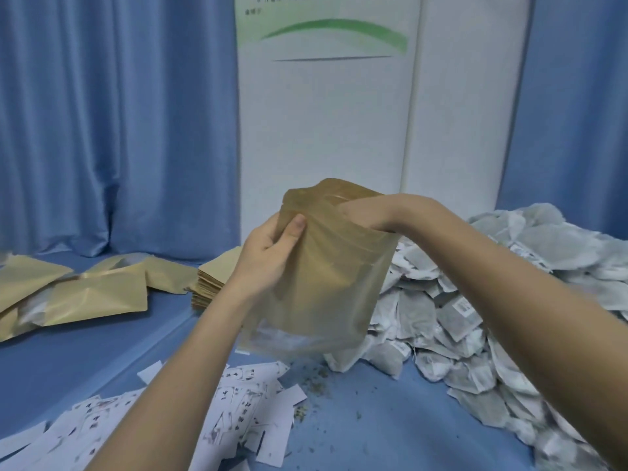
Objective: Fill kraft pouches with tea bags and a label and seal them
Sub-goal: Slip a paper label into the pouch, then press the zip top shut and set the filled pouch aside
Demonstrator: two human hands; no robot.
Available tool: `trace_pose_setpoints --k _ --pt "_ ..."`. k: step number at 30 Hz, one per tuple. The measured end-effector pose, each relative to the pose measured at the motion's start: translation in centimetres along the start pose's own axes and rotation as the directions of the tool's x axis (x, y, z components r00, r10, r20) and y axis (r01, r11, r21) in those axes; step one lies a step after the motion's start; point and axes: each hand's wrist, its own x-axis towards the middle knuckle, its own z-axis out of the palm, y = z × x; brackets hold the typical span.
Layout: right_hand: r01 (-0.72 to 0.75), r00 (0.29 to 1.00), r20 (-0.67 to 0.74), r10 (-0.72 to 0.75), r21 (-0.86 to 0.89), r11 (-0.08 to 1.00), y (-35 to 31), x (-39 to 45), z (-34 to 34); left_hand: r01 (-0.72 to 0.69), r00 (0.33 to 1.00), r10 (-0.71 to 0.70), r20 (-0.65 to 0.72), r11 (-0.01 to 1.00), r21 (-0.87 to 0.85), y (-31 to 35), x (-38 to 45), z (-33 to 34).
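The kraft pouch (319,277) is held upright in mid-air above the blue counter (356,430) and serves as the reference point here. The left hand (268,253) grips the pouch's upper left edge, thumb pressed on the near face and fingers curled behind it. The right hand (363,212) is inserted into the pouch mouth; its fingers are hidden inside, so their state cannot be determined. Pale contents show faintly through the lower part of the pouch.

To the right of the pouch lies the heap of tea bags (503,300). Below and in front of it lie loose paper labels (244,402). To the left sit a stack of flat pouches (210,283) and, farther left, filled pouches (85,294).

Probable faults:
- Pouch slip: only one edge is gripped, so withdrawing the right hand may drag the pouch loose.
- Seal contamination: loose tea crumbs (316,375) lie on the counter below; similar debris in the closure could prevent sealing.
- Label omission: not confirmable from this view.
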Motion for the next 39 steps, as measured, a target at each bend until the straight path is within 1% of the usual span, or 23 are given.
trace_pose_setpoints --k 1,2,4,5,7,8,10,11,15,16,18,21,23,26,28,31,32,33,35,37,39 --pt "0.006 1.0 0.013 -0.005 -0.008 1.0 0.2 -0.3 -0.3 0.0 1.0 0.0 0.009 1.0 -0.012 0.1 0.1 0.2" --pt "0.02 1.0 -0.007 -0.02 -0.031 0.999 0.3 -0.6 -0.5 0.002 1.0 -0.001 0.021 1.0 -0.022 0.1 0.3 0.4" --pt "0.048 0.99 -0.125 -0.057 -0.075 0.996 0.7 -1.0 -0.6 0.011 0.999 -0.009 0.041 0.999 -0.042 -0.1 0.4 0.8" --pt "0.057 0.974 -0.216 -0.072 -0.072 0.996 1.1 -1.3 -0.8 0.018 0.999 -0.016 0.041 0.998 -0.052 -0.2 0.5 0.9" --pt "0.088 0.922 -0.381 -0.076 0.015 0.996 2.0 -2.0 -1.1 0.04 0.999 -0.037 0.029 0.995 -0.088 -0.5 0.6 1.2" --pt "0.122 0.903 -0.424 -0.067 0.103 0.987 2.5 -2.5 -1.2 0.057 0.998 -0.056 0.017 0.992 -0.113 -0.6 0.6 1.3" --pt "0.159 0.893 -0.448 -0.029 0.255 0.954 3.7 -3.3 -1.1 0.105 0.994 -0.11 -0.019 0.98 -0.171 -0.9 0.8 1.3" --pt "0.165 0.891 -0.454 -0.014 0.295 0.941 4.3 -3.7 -0.9 0.13 0.99 -0.139 -0.033 0.971 -0.199 -1.1 0.9 1.3" --pt "0.246 0.874 -0.485 -0.033 0.384 0.89 6.6 -4.4 0.7 0.194 0.975 -0.215 -0.055 0.948 -0.254 -1.8 0.8 1.2" --pt "0.24 0.875 -0.484 -0.025 0.387 0.89 6.9 -4.4 1.0 0.213 0.97 -0.236 -0.057 0.94 -0.267 -2.0 0.8 1.1" --pt "0.192 0.866 -0.5 0.005 0.341 0.92 7.8 -4.3 1.6 0.251 0.96 -0.275 -0.051 0.928 -0.277 -2.4 0.8 0.8" --pt "0.153 0.812 -0.582 0.041 0.279 0.948 8.8 -3.9 2.2 0.292 0.944 -0.323 -0.059 0.908 -0.3 -3.0 0.7 0.3" --pt "0.169 0.771 -0.635 0.059 0.292 0.941 9.6 -3.7 2.5 0.309 0.934 -0.349 -0.076 0.895 -0.322 -3.4 0.7 0.0" --pt "0.165 0.758 -0.649 0.068 0.291 0.942 10.6 -3.4 2.8 0.337 0.922 -0.38 -0.073 0.881 -0.331 -3.6 0.5 0.3" --pt "0.144 0.752 -0.655 0.073 0.272 0.951 10.9 -3.5 3.1 0.372 0.907 -0.419 -0.051 0.85 -0.373 -3.7 0.2 0.8" --pt "0.203 0.697 -0.71 0.105 0.335 0.92 11.8 -3.9 3.8 0.456 0.867 -0.498 0.011 0.784 -0.422 -3.9 -0.1 1.2" --pt "0.202 0.694 -0.709 0.123 0.356 0.912 12.1 -4.0 4.1 0.485 0.85 -0.525 0.026 0.763 -0.428 -4.0 -0.3 1.4" --pt "0.179 0.706 -0.696 0.129 0.351 0.919 12.3 -4.0 4.4 0.504 0.837 -0.546 0.031 0.747 -0.434 -4.2 -0.6 1.7" --pt "0.096 0.771 -0.627 0.112 0.288 0.953 12.6 -4.0 4.9 0.51 0.822 -0.569 0.01 0.728 -0.458 -4.8 -1.2 2.6" --pt "0.006 0.836 -0.544 0.076 0.148 0.989 12.7 -4.1 5.2 0.483 0.83 -0.557 -0.03 0.745 -0.46 -5.5 -1.9 3.5" --pt "-0.032 0.881 -0.473 0.029 0.001 0.999 11.9 -3.5 5.7 0.467 0.847 -0.528 -0.07 0.799 -0.378 -6.1 -2.4 4.3"
